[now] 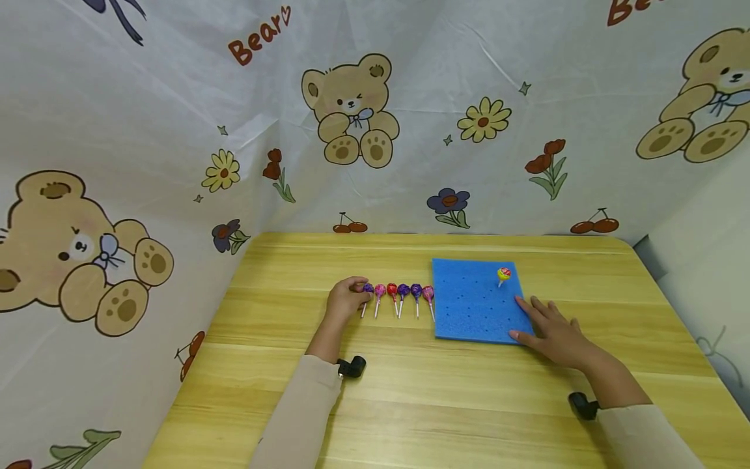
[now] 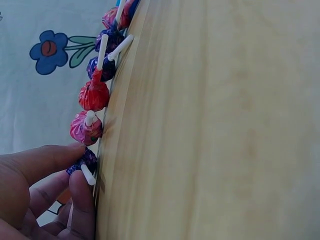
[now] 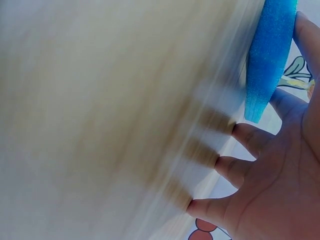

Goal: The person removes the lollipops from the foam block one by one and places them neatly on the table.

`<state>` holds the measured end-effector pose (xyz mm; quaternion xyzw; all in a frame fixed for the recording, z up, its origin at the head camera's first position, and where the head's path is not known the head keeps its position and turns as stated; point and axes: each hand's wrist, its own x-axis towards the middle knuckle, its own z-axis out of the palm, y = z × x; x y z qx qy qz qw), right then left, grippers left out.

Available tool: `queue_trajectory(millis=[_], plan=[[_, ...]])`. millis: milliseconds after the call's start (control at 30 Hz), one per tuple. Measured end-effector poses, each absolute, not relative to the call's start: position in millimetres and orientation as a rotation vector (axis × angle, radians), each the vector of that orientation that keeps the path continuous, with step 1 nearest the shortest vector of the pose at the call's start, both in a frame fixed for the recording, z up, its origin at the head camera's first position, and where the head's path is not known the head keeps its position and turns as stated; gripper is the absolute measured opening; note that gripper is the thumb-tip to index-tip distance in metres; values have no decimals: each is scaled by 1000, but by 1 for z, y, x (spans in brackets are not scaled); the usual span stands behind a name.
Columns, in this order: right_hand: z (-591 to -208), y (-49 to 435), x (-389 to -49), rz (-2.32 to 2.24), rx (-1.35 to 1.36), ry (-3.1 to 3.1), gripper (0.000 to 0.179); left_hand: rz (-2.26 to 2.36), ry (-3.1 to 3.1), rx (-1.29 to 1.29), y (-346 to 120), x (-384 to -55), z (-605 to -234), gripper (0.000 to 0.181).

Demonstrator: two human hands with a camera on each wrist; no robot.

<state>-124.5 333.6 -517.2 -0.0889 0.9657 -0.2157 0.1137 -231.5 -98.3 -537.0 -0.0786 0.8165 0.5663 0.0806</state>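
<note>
My left hand (image 1: 347, 299) pinches a purple-wrapped lollipop (image 2: 83, 162) between thumb and fingers, at the left end of a row. Beside it along the row lie a pink lollipop (image 1: 380, 290), a red lollipop (image 1: 392, 289) and several more, sticks toward me. The last pink lollipop (image 1: 428, 294) sits right at the edge of a blue foam board (image 1: 469, 312) dotted with small holes. A yellow-and-red lollipop (image 1: 504, 274) stands upright in the board's far right part. My right hand (image 1: 556, 335) lies with fingers spread at the board's right edge, thumb and index finger touching it.
Everything lies on a wood-grain table (image 1: 445, 404). A white cloth (image 1: 410, 195) printed with bears and flowers hangs behind and along the left side. Small black cameras are worn on both wrists.
</note>
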Motion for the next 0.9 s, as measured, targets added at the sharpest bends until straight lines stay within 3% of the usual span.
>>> queue_trajectory(millis=[567, 900], plan=[[-519, 334, -125, -641, -262, 2831, 87, 1877, 2300, -269, -108, -227, -534, 36], [-520, 335, -125, -639, -250, 2831, 87, 2024, 2291, -134, -112, -220, -519, 37]])
